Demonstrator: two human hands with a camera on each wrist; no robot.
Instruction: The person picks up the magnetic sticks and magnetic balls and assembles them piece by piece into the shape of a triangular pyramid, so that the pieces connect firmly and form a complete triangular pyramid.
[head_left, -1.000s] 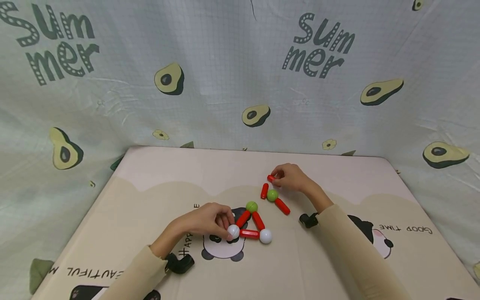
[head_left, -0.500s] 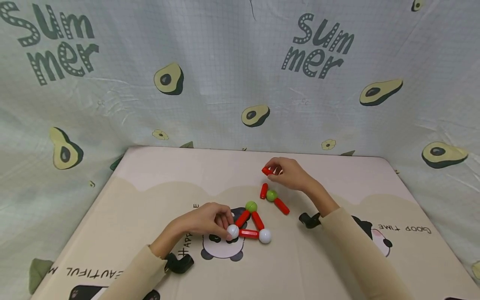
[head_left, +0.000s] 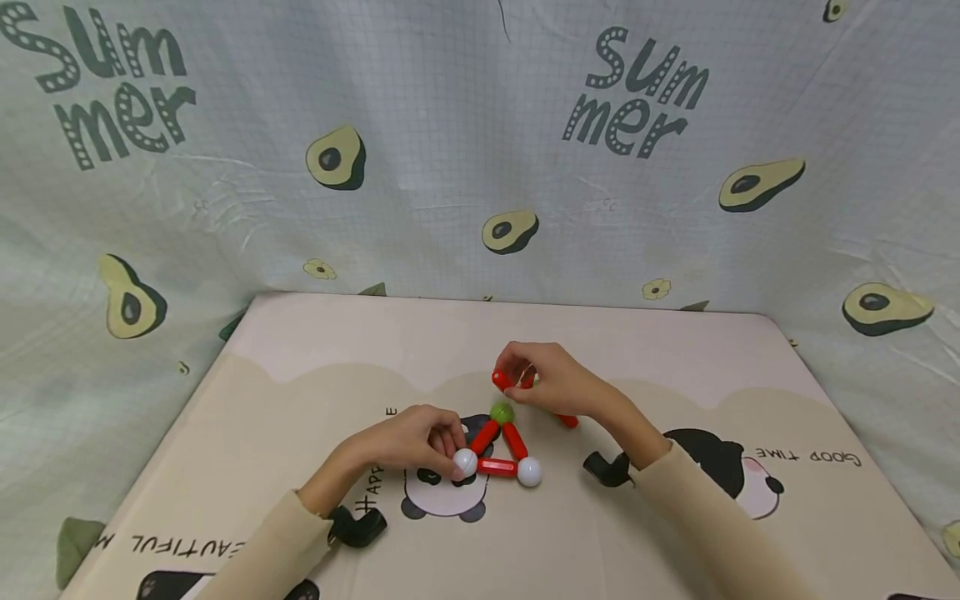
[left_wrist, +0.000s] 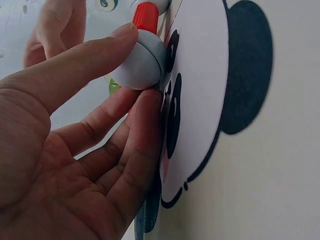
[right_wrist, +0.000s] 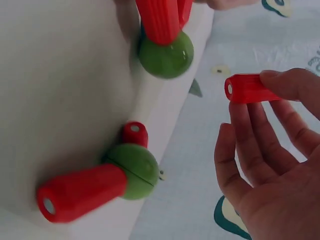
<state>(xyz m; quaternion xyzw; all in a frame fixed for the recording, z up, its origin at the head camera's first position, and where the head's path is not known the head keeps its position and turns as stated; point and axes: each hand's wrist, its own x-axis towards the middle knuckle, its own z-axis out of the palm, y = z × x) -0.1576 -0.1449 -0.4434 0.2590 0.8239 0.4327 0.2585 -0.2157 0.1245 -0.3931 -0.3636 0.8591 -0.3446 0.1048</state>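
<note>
Three red magnetic rods form a flat triangle, with a green ball [head_left: 502,412] at the far corner and white balls at the other two. My left hand [head_left: 420,437] pinches the left white ball [head_left: 466,462] between thumb and fingers; the left wrist view shows this ball [left_wrist: 140,62] close up. Above the green corner, my right hand [head_left: 558,379] holds a loose red magnetic rod [right_wrist: 247,88], its silver end facing outward and apart from the triangle. Behind that hand, a second green ball [right_wrist: 134,171] bears two red rods, partly hidden in the head view.
The table mat [head_left: 300,467] carries printed pandas and lettering. At its back hangs a pale curtain [head_left: 420,167] with avocados on it. Black wrist cameras sit below each hand, the right one [head_left: 607,469] close to the mat.
My right hand first lifted the red rod away toward the back, then brought it left and nearer, over the triangle's green corner. The left hand and triangle have stayed put.
</note>
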